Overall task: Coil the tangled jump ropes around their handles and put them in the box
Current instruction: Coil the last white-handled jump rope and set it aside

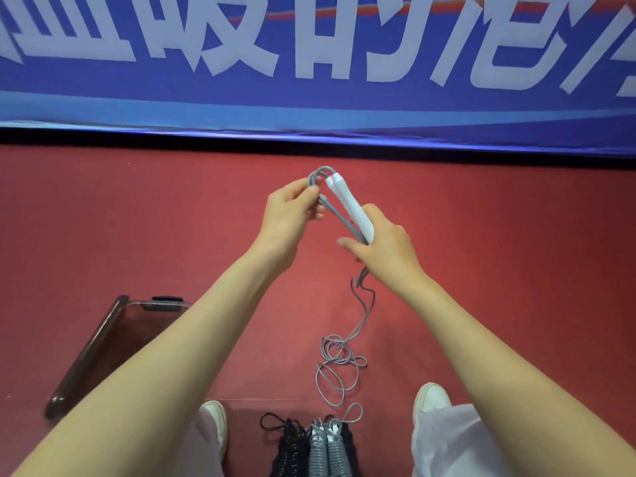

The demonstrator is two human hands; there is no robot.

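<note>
Head view showed the left hand [292,208] pinching several strands of the grey rope [339,359] between thumb and fingertips, just beside the upper end of the white handles [349,204]. The right hand [385,242] gripped the lower end of these two handles, with its fingers curled round them, and one finger pointed out toward 9 o'clock. The handles were held together and tilted, their tips toward 11 o'clock. The rope made a small loop over the tips, and from under the right hand it hung down toward 6 o'clock to a loose tangle on the red floor [516,270]. At 7 o'clock from the hands a transparent dark box [87,352] stood on the floor, partly hidden by the left forearm. At 6 o'clock, between two light shoes [432,397], lay coiled ropes [320,449], black and grey. At 12 o'clock a blue banner [309,105] with white characters ran across the picture.
</note>
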